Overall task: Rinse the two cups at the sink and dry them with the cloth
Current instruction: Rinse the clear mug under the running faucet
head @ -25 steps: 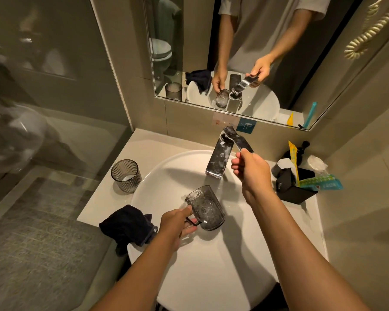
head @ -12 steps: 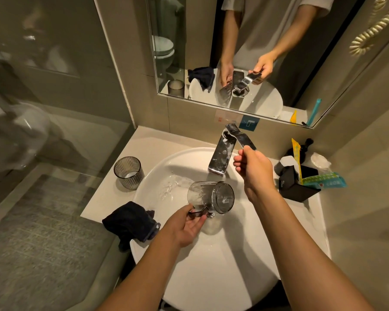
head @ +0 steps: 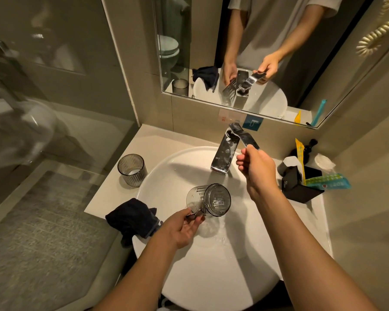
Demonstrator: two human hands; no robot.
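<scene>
My left hand (head: 180, 228) grips the handle of a clear grey glass cup (head: 208, 199), tipped on its side over the white sink basin (head: 166, 176), its base turned toward me. Water lies pooled in the basin under the cup. My right hand (head: 257, 168) pinches the raised chrome tap lever (head: 244, 136) above the spout (head: 222, 157). A second ribbed grey cup (head: 132, 169) stands upright on the counter to the left of the basin. A dark cloth (head: 131, 217) lies bunched on the basin's front-left rim.
A black holder (head: 298, 184) with packets and a toothbrush pack sits right of the tap. A mirror (head: 211, 41) hangs on the wall behind the basin. A glass shower partition (head: 43, 86) stands on the left, beside the counter (head: 112, 194) edge.
The cup went from upright under the spout to tipped on its side, and water spilled into the basin. My right hand stayed on the lever.
</scene>
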